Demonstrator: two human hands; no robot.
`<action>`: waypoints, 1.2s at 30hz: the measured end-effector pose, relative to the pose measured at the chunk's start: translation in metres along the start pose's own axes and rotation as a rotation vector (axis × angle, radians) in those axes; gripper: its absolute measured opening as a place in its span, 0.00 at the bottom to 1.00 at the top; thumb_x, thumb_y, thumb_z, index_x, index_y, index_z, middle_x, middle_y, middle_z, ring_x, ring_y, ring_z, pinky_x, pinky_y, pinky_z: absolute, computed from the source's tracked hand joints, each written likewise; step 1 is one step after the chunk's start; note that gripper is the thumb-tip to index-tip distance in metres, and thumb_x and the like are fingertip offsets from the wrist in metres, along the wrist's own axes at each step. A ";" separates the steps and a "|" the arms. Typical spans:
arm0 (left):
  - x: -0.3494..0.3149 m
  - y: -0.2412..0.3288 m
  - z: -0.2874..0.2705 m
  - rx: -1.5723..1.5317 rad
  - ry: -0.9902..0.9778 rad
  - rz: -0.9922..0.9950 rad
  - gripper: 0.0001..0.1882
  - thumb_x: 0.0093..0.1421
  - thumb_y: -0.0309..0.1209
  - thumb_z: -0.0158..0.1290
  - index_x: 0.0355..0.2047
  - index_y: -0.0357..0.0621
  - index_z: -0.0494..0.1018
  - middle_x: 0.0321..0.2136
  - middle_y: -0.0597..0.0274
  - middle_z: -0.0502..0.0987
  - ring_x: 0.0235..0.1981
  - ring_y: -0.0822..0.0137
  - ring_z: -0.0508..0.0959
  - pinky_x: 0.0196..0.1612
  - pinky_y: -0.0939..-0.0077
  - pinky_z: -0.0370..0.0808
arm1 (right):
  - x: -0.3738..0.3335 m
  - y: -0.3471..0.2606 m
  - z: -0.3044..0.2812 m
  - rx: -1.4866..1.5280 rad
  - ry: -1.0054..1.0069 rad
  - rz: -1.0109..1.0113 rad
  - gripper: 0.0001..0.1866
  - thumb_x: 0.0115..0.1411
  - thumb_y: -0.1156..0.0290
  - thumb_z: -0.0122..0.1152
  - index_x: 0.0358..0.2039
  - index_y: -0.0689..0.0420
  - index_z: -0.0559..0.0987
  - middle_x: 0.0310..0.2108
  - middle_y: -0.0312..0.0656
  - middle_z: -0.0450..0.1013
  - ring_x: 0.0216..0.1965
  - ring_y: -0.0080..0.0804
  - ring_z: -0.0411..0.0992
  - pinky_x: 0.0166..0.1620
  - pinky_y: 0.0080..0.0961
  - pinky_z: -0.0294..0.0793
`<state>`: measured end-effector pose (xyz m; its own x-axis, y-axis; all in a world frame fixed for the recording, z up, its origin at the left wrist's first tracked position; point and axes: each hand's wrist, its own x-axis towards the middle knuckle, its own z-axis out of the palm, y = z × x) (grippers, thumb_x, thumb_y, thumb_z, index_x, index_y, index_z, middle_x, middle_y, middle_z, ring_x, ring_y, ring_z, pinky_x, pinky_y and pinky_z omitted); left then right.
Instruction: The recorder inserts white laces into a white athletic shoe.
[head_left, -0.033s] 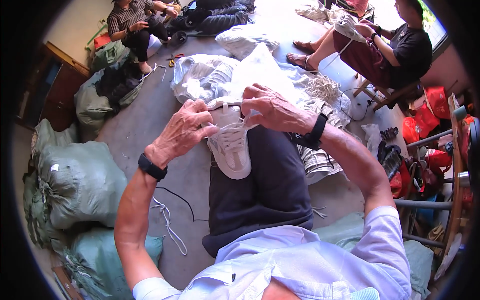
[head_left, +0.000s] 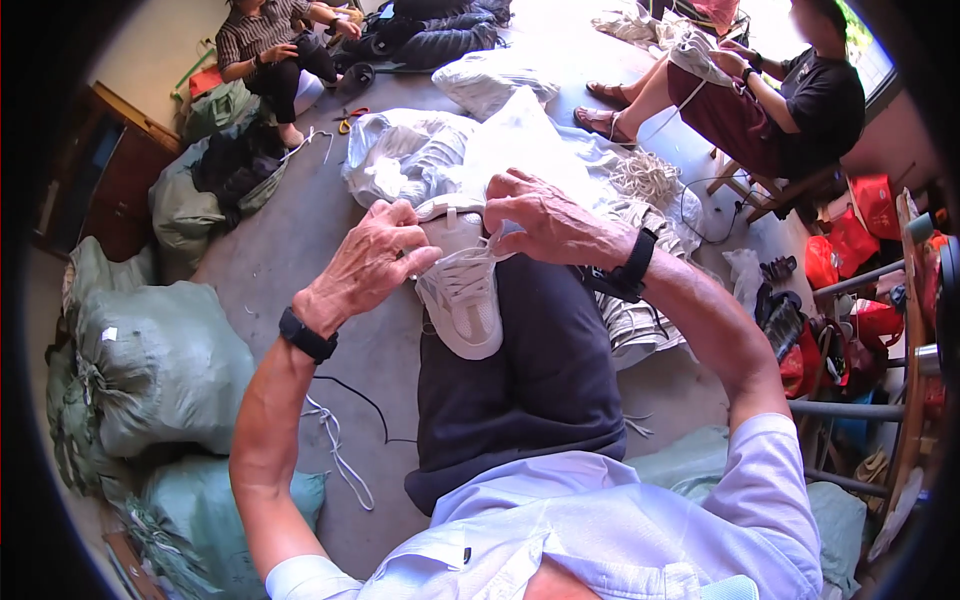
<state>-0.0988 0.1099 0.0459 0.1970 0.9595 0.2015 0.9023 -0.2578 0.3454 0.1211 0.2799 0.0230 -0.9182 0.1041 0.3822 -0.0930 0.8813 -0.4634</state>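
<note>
Two hands meet over a white shoe (head_left: 462, 300) that lies on the person's lap, toe pointing toward the body, resting on dark trousers (head_left: 530, 370). The left hand (head_left: 372, 262) sits at the shoe's left side near the collar, its fingers (head_left: 415, 262) pinched together on a white lace (head_left: 478, 255). The right hand (head_left: 545, 222) covers the top of the shoe at the tongue, fingers curled and closed on the lace end and the tongue's edge (exactly which strand it grips is hidden under the knuckles). Each wrist carries a black band (head_left: 306, 335).

Beyond the shoe, a heap of white bags (head_left: 430, 150) and more white shoes lies on the grey floor (head_left: 300, 250). Loose white laces (head_left: 335, 450) trail on the floor just beside the left forearm, next to a thin black cord. Green sacks (head_left: 150, 370) are stacked at the left.

Across the floor, a person in a striped top (head_left: 265, 40) sits at the upper left, and another in a black top and dark red shorts (head_left: 790, 90) sits on a stool at the upper right, holding something white. Red bags (head_left: 850, 240) crowd the right edge beside a metal frame.
</note>
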 end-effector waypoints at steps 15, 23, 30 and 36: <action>0.000 -0.007 0.042 -0.783 0.229 -0.515 0.11 0.57 0.32 0.63 0.29 0.35 0.81 0.27 0.66 0.75 0.30 0.77 0.73 0.35 0.79 0.71 | 0.051 0.017 0.052 0.094 0.322 0.205 0.05 0.51 0.74 0.60 0.26 0.62 0.79 0.32 0.48 0.72 0.36 0.46 0.71 0.41 0.40 0.71; 0.012 0.013 0.048 -0.997 0.422 -0.647 0.09 0.59 0.33 0.62 0.35 0.40 0.81 0.28 0.73 0.77 0.29 0.82 0.71 0.35 0.84 0.68 | 0.090 -0.016 0.041 0.258 0.158 0.295 0.11 0.53 0.69 0.62 0.31 0.66 0.81 0.34 0.50 0.74 0.40 0.45 0.74 0.43 0.38 0.72; 0.006 0.002 0.054 -1.277 0.597 -0.701 0.06 0.63 0.29 0.55 0.35 0.40 0.80 0.28 0.70 0.78 0.31 0.80 0.73 0.39 0.83 0.69 | 0.048 -0.026 0.042 0.084 0.259 0.028 0.03 0.49 0.74 0.63 0.27 0.56 0.80 0.34 0.44 0.70 0.40 0.42 0.68 0.41 0.39 0.65; 0.009 0.005 0.056 -1.268 0.574 -0.694 0.07 0.63 0.29 0.55 0.35 0.39 0.80 0.28 0.69 0.79 0.32 0.79 0.74 0.40 0.84 0.68 | 0.031 -0.028 0.054 0.034 0.203 -0.048 0.06 0.46 0.80 0.61 0.27 0.56 0.78 0.38 0.43 0.69 0.45 0.43 0.64 0.48 0.39 0.60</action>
<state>-0.0707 0.1238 -0.0018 -0.5422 0.8328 -0.1118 -0.2104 -0.0058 0.9776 0.0741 0.2336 0.0047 -0.8163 0.1565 0.5561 -0.1504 0.8718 -0.4662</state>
